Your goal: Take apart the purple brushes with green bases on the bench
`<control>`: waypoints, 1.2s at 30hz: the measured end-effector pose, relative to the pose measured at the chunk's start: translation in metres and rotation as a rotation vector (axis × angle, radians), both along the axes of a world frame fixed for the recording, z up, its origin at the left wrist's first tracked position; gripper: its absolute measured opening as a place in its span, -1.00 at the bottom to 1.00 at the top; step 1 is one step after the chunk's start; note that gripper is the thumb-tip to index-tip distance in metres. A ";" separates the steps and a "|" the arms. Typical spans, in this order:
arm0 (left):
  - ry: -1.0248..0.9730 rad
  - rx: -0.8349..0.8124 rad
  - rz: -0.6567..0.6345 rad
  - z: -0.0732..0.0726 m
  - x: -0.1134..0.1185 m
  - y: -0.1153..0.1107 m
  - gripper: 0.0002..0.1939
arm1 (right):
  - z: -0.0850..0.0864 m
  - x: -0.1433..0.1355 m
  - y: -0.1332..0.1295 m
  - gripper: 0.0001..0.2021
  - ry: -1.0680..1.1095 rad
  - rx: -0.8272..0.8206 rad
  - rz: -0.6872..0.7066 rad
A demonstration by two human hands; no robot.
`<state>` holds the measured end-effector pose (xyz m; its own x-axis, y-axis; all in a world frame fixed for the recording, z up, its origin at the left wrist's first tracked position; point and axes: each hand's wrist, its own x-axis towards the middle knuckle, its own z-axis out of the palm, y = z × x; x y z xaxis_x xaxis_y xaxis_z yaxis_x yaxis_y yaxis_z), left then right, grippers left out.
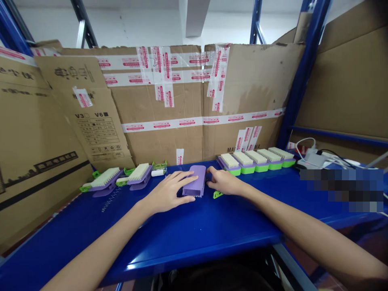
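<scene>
A purple plastic piece (195, 182) lies on the blue table, hollow end toward me, with some bristles showing under its near edge. My left hand (173, 191) rests against its left side, fingers spread over its top and thumb apart near the front corner. Just to its right is my right hand (222, 182), fingers curled down; what they hold, if anything, is hidden. A green plastic part (217, 195) shows beneath that hand.
Several green and purple brushes (254, 159) stand in a row at the back right. Two purple brushes (106, 178) and a white roller (157, 172) are at the left. Cardboard panels (163, 105) wall the back. A power strip with cables (315, 157) is far right.
</scene>
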<state>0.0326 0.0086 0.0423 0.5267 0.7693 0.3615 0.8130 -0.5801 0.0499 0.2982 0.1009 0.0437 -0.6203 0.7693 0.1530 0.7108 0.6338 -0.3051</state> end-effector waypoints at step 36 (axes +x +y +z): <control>-0.319 0.061 0.152 0.008 -0.030 0.008 -0.40 | 0.008 -0.001 -0.002 -0.68 1.050 0.015 0.172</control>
